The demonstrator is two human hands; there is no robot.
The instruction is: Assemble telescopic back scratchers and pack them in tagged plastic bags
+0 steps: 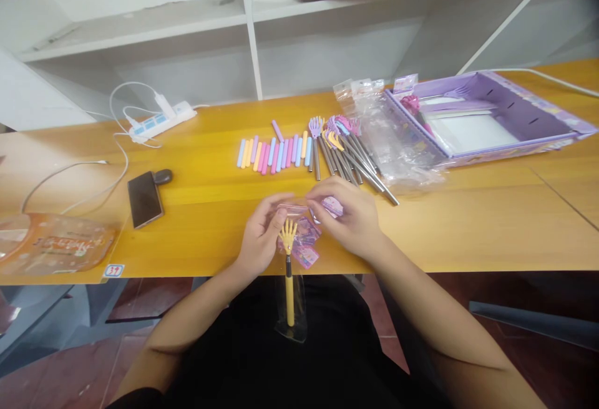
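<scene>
A clear zip bag (299, 317) hangs between my hands, its top edge upward and its lower end past the table's front edge. Inside it is a yellow back scratcher (289, 297), with its hand-shaped head near the bag's mouth. My left hand (262, 234) pinches the left side of the bag's top. At the right end of the same edge, the thumb and fingers of my right hand (349, 216) are pressed together. Purple-pink printed cards (306, 256) lie on the table behind the bag, and more cards (333, 205) show beside my right fingers.
Beyond my hands lie a row of coloured handles (272, 155) and a pile of metal rods with hand-shaped heads (349, 153). Clear bags (379, 138) and a purple box (519, 144) are at right. A phone (145, 199) and power strip (161, 123) are at left.
</scene>
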